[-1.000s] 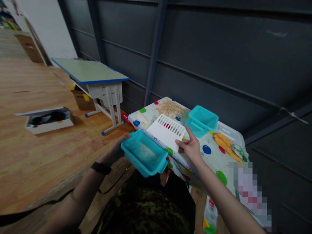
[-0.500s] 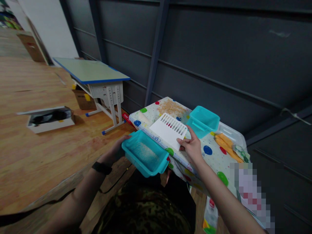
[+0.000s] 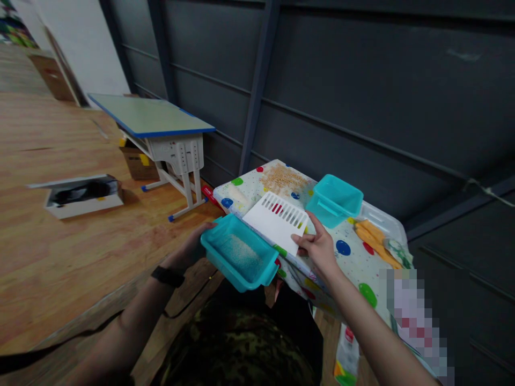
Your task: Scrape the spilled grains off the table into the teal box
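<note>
My left hand [image 3: 196, 244] grips the left end of a turquoise plastic tub [image 3: 217, 261], held just below the near edge of the table. White grains [image 3: 241, 254] lie in its bottom. Between the thumb and fingers of my right hand [image 3: 319, 244] is the right side of a flat white slotted scraper [image 3: 273, 220]. Its plain edge lies toward the tub, and its row of slots faces away. Behind it, tan grains [image 3: 281, 178] are spread on the dotted tablecloth [image 3: 257, 185]. A second turquoise tub [image 3: 338, 195] stands beyond my right hand.
An orange cloth [image 3: 374, 238] and a clear plastic tray [image 3: 386, 222] lie at the table's right. A dark panelled wall [image 3: 362, 96] runs behind. To the left are a desk [image 3: 156, 118] and an open white box [image 3: 84, 198] on the floor.
The white scraper has slid slightly toward me and the held tub, its plain edge now nearer the table's edge. The tub and my left hand have hardly moved.
</note>
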Demonstrator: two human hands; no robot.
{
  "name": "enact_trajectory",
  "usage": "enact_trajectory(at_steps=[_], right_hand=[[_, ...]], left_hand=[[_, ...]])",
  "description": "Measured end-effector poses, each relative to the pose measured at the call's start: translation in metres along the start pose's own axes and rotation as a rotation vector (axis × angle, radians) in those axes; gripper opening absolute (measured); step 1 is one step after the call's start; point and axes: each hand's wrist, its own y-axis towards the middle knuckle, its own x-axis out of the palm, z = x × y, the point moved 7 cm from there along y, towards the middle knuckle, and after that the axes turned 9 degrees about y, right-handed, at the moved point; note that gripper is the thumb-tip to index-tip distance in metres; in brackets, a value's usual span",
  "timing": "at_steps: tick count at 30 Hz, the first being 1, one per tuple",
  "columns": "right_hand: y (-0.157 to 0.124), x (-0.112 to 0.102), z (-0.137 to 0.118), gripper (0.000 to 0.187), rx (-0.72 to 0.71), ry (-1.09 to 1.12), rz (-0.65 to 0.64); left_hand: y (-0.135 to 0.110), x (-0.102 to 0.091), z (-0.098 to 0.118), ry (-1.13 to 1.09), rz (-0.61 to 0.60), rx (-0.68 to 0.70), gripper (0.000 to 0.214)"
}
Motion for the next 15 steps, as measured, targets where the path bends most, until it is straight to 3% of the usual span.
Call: enact_trajectory(at_steps=[6, 11, 15], right_hand=[[0.008, 0.004, -0.003, 0.13, -0.06, -0.005, 0.05], [0.017, 0.019, -0.002, 0.124, -0.062, -0.008, 0.002], [0.013, 0.018, -0.003, 0.131, -0.027, 0.0, -0.008]], left_hand=[[-0.001, -0.001, 0.0, 0.02, 0.035, -0.01, 0.026], [-0.001, -0.002, 0.002, 0.029, 0.041, -0.006, 0.027], [-0.004, 0.0, 0.006, 0.0, 0.022, 0.005, 0.025]])
